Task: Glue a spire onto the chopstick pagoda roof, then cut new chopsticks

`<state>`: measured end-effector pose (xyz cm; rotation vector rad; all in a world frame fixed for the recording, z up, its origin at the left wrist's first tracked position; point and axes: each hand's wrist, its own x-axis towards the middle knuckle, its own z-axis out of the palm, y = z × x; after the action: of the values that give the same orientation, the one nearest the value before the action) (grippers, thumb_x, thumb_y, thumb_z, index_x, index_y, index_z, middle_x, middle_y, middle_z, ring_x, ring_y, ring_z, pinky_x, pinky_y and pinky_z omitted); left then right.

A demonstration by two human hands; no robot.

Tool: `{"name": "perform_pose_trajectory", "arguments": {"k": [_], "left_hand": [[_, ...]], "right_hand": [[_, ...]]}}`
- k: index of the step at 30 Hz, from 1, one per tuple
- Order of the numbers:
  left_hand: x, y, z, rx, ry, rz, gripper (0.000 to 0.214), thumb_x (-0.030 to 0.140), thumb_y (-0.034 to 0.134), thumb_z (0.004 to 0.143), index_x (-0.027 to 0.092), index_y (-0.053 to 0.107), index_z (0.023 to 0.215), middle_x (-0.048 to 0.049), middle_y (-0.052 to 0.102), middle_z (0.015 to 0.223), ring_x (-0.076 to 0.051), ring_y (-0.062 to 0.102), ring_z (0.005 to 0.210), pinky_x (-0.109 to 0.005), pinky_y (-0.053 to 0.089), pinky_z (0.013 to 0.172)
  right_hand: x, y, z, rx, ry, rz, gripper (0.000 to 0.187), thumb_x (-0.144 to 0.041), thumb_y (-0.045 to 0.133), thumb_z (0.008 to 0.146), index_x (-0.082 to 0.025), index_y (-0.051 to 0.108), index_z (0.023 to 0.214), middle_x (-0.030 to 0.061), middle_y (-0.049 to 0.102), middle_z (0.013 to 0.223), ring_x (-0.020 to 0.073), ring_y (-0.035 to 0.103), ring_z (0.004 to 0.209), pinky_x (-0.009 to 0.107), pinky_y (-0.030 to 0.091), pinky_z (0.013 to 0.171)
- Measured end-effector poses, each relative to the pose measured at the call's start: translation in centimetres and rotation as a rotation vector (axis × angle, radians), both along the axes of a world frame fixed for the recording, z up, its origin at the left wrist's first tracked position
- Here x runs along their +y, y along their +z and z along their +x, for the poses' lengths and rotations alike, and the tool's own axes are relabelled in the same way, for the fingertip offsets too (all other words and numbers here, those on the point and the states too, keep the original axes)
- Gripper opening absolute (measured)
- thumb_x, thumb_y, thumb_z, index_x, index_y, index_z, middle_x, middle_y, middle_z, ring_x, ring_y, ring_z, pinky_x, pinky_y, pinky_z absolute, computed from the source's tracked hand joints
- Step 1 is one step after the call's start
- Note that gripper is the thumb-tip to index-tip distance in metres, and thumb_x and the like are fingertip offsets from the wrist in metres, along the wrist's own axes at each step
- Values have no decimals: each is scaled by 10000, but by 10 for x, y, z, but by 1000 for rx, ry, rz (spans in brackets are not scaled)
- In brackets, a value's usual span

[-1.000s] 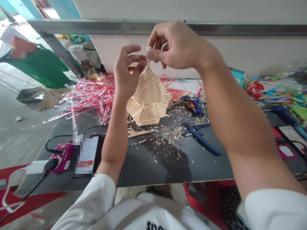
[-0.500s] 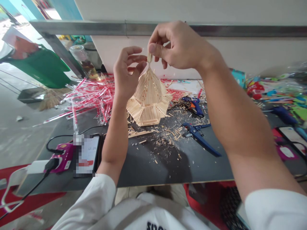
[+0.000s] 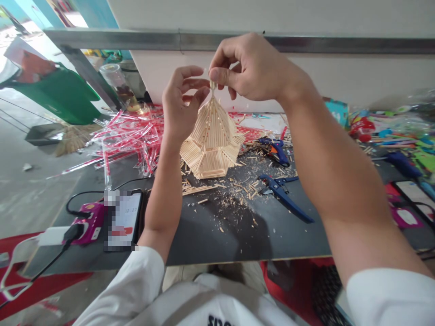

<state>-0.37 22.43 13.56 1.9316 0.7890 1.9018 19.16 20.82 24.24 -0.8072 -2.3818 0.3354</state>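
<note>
A tiered model building made of thin wooden sticks stands upright on the dark table, its roof rising to a narrow spire. At the very top, my right hand pinches a short pale stick piece between thumb and fingers. The piece meets the spire's tip. Close beside it on the left, my left hand is curved with thumb and fingers apart; whether a fingertip touches the spire I cannot tell. Blue cutting pliers and a blue glue gun lie right of the model.
Stick offcuts litter the dark table. Red-and-clear plastic wrappers are heaped at left, behind a phone and a magenta power strip. A metal rail runs along the back. Coloured craft supplies lie at right.
My right hand has come down very slightly with the stick piece at the spire's top. My left hand and the model have hardly moved.
</note>
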Motion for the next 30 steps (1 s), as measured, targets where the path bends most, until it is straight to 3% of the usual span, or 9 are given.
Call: {"name": "perform_pose_trajectory", "arguments": {"k": [10, 13, 17, 23, 30], "left_hand": [[7, -4, -3, 15, -8, 23, 329, 270, 773, 866, 353, 629, 1151, -1, 783, 992, -212, 758, 944, -345, 605, 656], [5, -3, -3, 23, -7, 30, 296, 317, 759, 902, 323, 625, 1167, -23, 776, 999, -226, 759, 975, -361, 610, 679], [2, -1, -4, -7, -12, 7, 307, 358, 808, 871, 368, 638, 1127, -5, 783, 979, -231, 757, 976, -364, 599, 669], [4, 1, -2, -23, -14, 8, 341, 429, 837, 820, 395, 650, 1103, 17, 790, 963, -228, 758, 921, -344, 571, 600], [-1, 2, 0, -20, -31, 13, 306, 373, 821, 865, 347, 644, 1113, -8, 789, 958, -222, 755, 909, -344, 566, 611]], "right_hand": [[-1, 4, 2, 32, -48, -27, 124, -289, 645, 976, -211, 715, 1043, -13, 714, 826, 48, 594, 516, 156, 439, 456], [1, 11, 3, -22, -54, 32, 200, -287, 641, 983, -169, 729, 1119, -4, 687, 836, 41, 588, 522, 140, 440, 453], [0, 21, 6, -106, -81, 111, 277, -300, 604, 1015, -104, 729, 1167, 27, 674, 851, 20, 588, 540, 114, 399, 471], [-8, 23, 6, -111, -33, 139, 287, -263, 656, 967, -156, 734, 1222, 26, 665, 904, 30, 586, 612, 112, 410, 516], [-8, 26, 5, -176, -27, 178, 210, -238, 679, 938, -201, 798, 1107, -19, 653, 752, 72, 639, 616, 190, 428, 637]]}}
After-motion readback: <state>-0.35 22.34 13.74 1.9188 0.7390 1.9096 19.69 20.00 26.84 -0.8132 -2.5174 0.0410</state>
